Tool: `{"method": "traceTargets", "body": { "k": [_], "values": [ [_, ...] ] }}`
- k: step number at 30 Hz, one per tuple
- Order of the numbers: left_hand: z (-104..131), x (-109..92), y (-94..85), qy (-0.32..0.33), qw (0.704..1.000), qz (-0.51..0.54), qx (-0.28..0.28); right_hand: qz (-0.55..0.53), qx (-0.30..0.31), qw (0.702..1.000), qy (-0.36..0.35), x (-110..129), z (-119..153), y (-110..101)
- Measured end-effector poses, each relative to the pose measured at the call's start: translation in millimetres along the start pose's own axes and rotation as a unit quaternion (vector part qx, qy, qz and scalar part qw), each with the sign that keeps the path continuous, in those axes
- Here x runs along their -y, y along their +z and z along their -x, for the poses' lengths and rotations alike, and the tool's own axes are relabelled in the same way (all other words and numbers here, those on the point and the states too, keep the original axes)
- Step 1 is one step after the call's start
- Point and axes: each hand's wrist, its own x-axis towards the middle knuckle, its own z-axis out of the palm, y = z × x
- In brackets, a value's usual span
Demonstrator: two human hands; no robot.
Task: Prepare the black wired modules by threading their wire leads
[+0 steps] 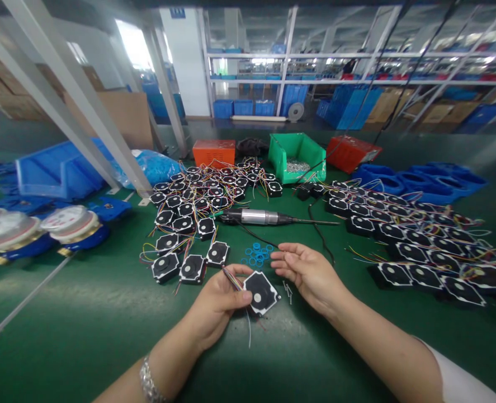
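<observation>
My left hand (222, 305) grips a black square module (261, 293) with a white rim, a pale round spot and coloured wires, its thumb on the face. The module is tilted above the green table (117, 336). To its right, my right hand (304, 268) is apart from it, thumb and fingertips drawn together; whatever they pinch, if anything, is too small to make out. Just beyond the hands lie several blue rubber rings (256, 255). A few small screws (288, 292) rest between the module and my right hand.
A silver-and-black electric screwdriver (258, 217) lies across the table. Wired black modules are heaped at left (189, 210) and lined up at right (411, 252). Behind stand a green bin (278, 162) of small metal parts and orange boxes (214, 152). Brass-fitted meters (75, 229) sit left.
</observation>
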Motion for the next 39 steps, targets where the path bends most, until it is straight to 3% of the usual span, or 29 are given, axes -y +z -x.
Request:
{"method": "traceTargets", "body": {
  "k": [4, 12, 19, 23, 26, 29, 32, 36, 39],
  "values": [
    [-0.3, 1.7, -1.0, -0.015, 1.0, -0.006, -0.011, 0.031, 0.061, 0.998, -0.003, -2.1, 1.8, -1.8],
    [2.2, 0.0, -1.0, -0.037, 0.999, 0.007, -0.025, 0.146, 0.144, 0.968, -0.146, -6.0, 15.2, 4.5],
    [2.6, -0.5, 1.2, -0.026, 1.0, -0.006, -0.013, 0.172, 0.143, 0.96, -0.171, -8.5, 20.0, 8.4],
    [2.9, 0.3, 1.5, -0.021, 1.0, -0.003, 0.002, 0.133, 0.15, 0.969, -0.147, -13.4, 20.1, 10.5],
    [2.7, 2.2, 0.6, -0.02, 1.0, 0.001, 0.007, 0.174, 0.146, 0.964, -0.138, -14.4, 19.5, 10.6],
    [1.8, 4.0, -0.9, -0.024, 1.0, 0.015, 0.007, 0.275, 0.131, 0.932, -0.198, -11.8, 18.9, 9.1],
    [1.1, 4.1, -1.6, -0.034, 0.999, 0.04, 0.009, 0.368, 0.125, 0.871, -0.301, -9.4, 19.6, 6.8],
    [0.6, 1.6, -0.8, -0.042, 0.995, 0.085, 0.013, 0.412, 0.179, 0.802, -0.393, -12.1, 22.4, 3.6],
    [-0.1, -2.1, -0.5, -0.036, 0.994, 0.102, -0.005, 0.427, 0.2, 0.777, -0.417, -12.7, 22.0, 0.6]
  ]
}}
